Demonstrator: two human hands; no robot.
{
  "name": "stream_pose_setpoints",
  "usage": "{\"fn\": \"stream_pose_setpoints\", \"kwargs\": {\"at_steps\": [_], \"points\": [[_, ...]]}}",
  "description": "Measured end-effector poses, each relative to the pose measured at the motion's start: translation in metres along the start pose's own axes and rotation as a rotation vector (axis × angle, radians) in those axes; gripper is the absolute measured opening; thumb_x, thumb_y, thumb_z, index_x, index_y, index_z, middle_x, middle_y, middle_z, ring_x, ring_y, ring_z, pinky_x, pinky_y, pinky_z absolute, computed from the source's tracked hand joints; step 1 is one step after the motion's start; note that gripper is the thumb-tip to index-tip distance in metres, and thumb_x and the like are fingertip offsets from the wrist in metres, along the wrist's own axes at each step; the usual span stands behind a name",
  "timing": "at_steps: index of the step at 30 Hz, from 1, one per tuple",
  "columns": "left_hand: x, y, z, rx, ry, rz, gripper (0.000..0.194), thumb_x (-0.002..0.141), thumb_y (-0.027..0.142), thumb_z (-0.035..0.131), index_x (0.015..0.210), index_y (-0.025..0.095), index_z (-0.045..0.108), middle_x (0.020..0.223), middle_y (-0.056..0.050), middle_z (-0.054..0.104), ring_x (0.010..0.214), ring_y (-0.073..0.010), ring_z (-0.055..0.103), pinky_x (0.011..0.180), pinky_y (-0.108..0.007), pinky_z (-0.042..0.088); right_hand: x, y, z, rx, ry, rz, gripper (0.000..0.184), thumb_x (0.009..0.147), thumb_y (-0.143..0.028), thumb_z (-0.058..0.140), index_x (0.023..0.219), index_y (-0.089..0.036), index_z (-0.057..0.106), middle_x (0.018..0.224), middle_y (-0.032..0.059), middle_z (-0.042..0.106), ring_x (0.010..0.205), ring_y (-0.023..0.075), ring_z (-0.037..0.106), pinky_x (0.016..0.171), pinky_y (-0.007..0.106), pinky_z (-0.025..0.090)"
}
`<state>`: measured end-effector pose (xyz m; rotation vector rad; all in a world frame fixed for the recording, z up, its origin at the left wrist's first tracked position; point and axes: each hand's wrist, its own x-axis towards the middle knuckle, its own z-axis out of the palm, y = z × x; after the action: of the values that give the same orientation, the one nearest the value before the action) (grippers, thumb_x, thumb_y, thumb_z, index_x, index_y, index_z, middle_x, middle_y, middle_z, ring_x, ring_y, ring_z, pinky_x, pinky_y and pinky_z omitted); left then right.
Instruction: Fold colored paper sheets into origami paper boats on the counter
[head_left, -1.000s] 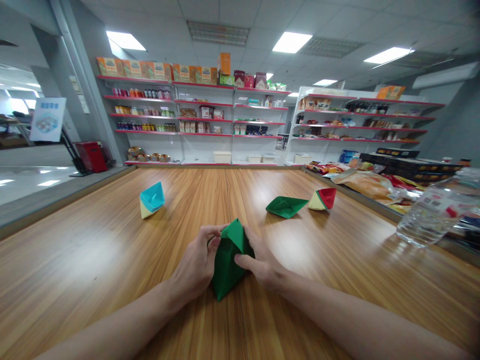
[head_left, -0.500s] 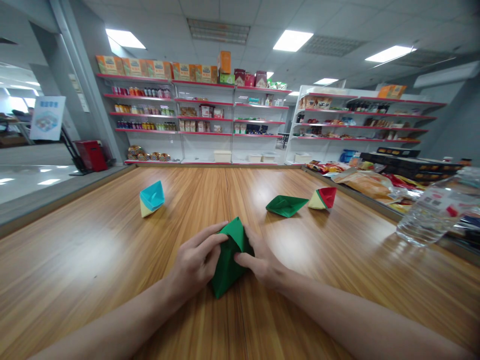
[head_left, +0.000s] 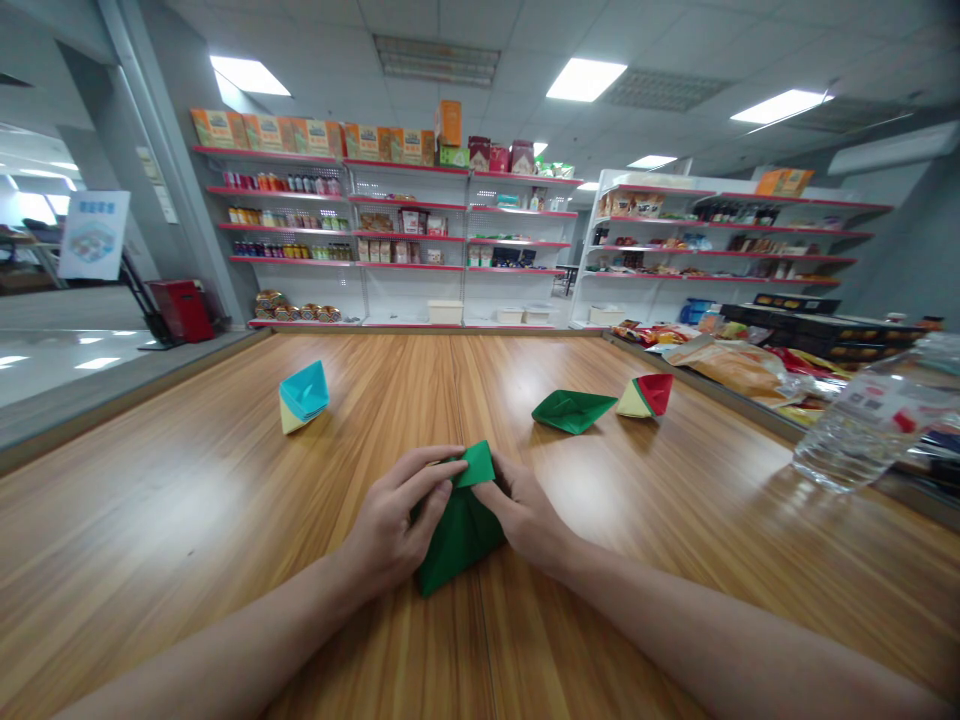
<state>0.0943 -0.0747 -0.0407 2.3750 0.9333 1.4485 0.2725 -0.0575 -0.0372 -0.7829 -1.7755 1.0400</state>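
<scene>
Head view: both hands grip the green paper (head_left: 459, 545), which lies on the near middle of the table (head_left: 225, 590), one dark corner pointing toward the near side. The left hand (head_left: 394, 520) pinches it at its left edge, fingers over the lighter flap (head_left: 478, 466) and thumb against the sheet just below. The right hand (head_left: 534, 520) holds the right edge, its thumb by the flap's lower corner; where its other fingers press behind the paper cannot be told.

To fold this well, I would judge, the left fingers should pin the layers lightly while the right thumb lines the flap up with the centre crease, and only then press from the middle outward. Squeezing both sides at once could skew the point or buckle the layers, so an even, gentle pinch seems best.

Farther off, the blue origami (head_left: 305, 390) sits on the left, and the green boat (head_left: 574, 411) on the right, just beside the red origami (head_left: 655, 394). A clear bottle (head_left: 851, 435) stands at far right.
</scene>
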Motion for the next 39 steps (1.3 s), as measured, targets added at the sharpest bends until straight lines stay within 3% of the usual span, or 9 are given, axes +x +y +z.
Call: {"fn": "stream_pose_setpoints", "kwargs": {"at_steps": [6,11,15,17,19,22,27,33,39], "points": [[0.005,-0.002,-0.001,-0.032,-0.025,-0.179,0.028,0.090,0.023,0.048,0.117,0.021,0.056,0.105,-0.008,0.058,0.099,-0.0194,0.056,0.087,-0.035,0.047,0.002,0.000,0.001,0.051,-0.034,0.054,0.025,0.083,-0.038,0.057,0.078,-0.014,0.061,0.069,0.0002,0.056,0.064,0.0134,0.051,0.057,0.024,0.040],[0.007,-0.003,-0.003,-0.101,-0.090,-0.256,0.028,0.090,0.029,0.050,0.114,0.021,0.059,0.096,-0.006,0.059,0.092,-0.0179,0.058,0.081,-0.032,0.049,0.002,0.004,0.000,0.109,-0.063,0.131,0.021,0.079,-0.034,0.060,0.081,-0.013,0.062,0.072,0.0014,0.060,0.064,0.0137,0.053,0.057,0.024,0.042],[0.004,-0.010,0.002,-0.146,0.035,-0.388,0.036,0.084,0.034,0.058,0.118,0.020,0.057,0.107,-0.008,0.059,0.103,-0.0210,0.057,0.090,-0.037,0.046,0.002,0.001,0.000,0.106,-0.039,0.125,0.022,0.079,-0.035,0.061,0.081,-0.013,0.063,0.074,0.0032,0.062,0.066,0.0153,0.056,0.058,0.026,0.044],[0.004,-0.015,0.006,-0.315,0.113,-0.568,0.052,0.082,0.038,0.062,0.127,0.017,0.049,0.115,-0.012,0.059,0.108,-0.0234,0.056,0.093,-0.040,0.045,0.002,-0.002,0.000,0.076,0.019,0.092,0.024,0.081,-0.037,0.059,0.079,-0.013,0.063,0.074,0.0035,0.063,0.067,0.0163,0.056,0.059,0.027,0.044],[0.005,-0.019,0.008,-0.607,0.086,-0.722,0.055,0.082,0.040,0.061,0.128,0.013,0.047,0.116,-0.015,0.061,0.106,-0.0246,0.059,0.091,-0.041,0.047,0.002,-0.004,0.000,0.062,0.058,0.057,0.023,0.082,-0.037,0.058,0.078,-0.014,0.063,0.074,0.0032,0.063,0.069,0.0173,0.057,0.061,0.028,0.044],[0.008,-0.019,0.006,-0.983,-0.052,-0.801,0.042,0.084,0.037,0.060,0.115,0.009,0.058,0.106,-0.016,0.067,0.098,-0.0257,0.064,0.088,-0.041,0.050,0.003,-0.004,0.000,0.064,0.067,0.041,0.022,0.082,-0.036,0.058,0.081,-0.015,0.063,0.075,0.0030,0.063,0.073,0.0184,0.058,0.064,0.029,0.045],[0.011,-0.013,0.000,-1.184,-0.114,-0.937,0.031,0.083,0.032,0.063,0.101,0.008,0.066,0.095,-0.015,0.071,0.091,-0.0250,0.067,0.086,-0.038,0.051,0.004,0.001,0.000,0.023,0.082,0.016,0.022,0.085,-0.035,0.056,0.083,-0.014,0.062,0.079,0.0042,0.063,0.074,0.0182,0.058,0.064,0.028,0.045],[0.011,-0.010,-0.001,-1.219,-0.157,-0.986,0.033,0.082,0.033,0.063,0.098,0.005,0.067,0.094,-0.017,0.071,0.090,-0.0254,0.067,0.086,-0.037,0.050,0.000,0.003,0.002,0.043,0.082,-0.121,0.016,0.085,-0.031,0.056,0.085,-0.017,0.063,0.076,0.0020,0.060,0.072,0.0170,0.057,0.065,0.027,0.045],[0.005,-0.013,0.003,-1.199,-0.033,-0.913,0.032,0.078,0.032,0.068,0.098,0.006,0.067,0.091,-0.016,0.071,0.083,-0.0246,0.067,0.081,-0.036,0.051,-0.003,0.005,0.003,-0.065,0.123,-0.182,0.029,0.090,-0.038,0.046,0.072,-0.017,0.057,0.065,0.0004,0.051,0.059,0.0138,0.049,0.056,0.026,0.040]]}}
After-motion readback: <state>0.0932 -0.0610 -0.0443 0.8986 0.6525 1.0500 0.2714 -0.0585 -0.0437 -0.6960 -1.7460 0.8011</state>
